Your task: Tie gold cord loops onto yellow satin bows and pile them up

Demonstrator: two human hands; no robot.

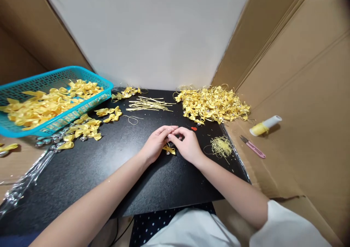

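Where the speckled black tabletop [109, 174] spreads, the left hand [156, 142] and right hand [188, 145] meet over one small yellow ribbon bow [171, 150].
With the hands as the clock's centre, a turquoise, oblong, perforated plastic basket [11, 129] holding a pile of yellow bows [54, 104] sits at ten o'clock; a heap of looped yellow bows [216, 104] spreads at two; loose yellow bows [87, 127] lie at nine; a sheaf of thin, straight yellow cords [149, 104] lies at eleven. At three o'clock come a fluffy tangle of pale-yellow trimmings [222, 146], then, farther out on brown cardboard [287, 166], a white tube partly wrapped in yellow [269, 124] and pink-handled snips [253, 147]. Both hands bring thumbs and fingertips together in a pinch, though what lies between them cannot be told; the small bow shows just beneath, toward six o'clock.
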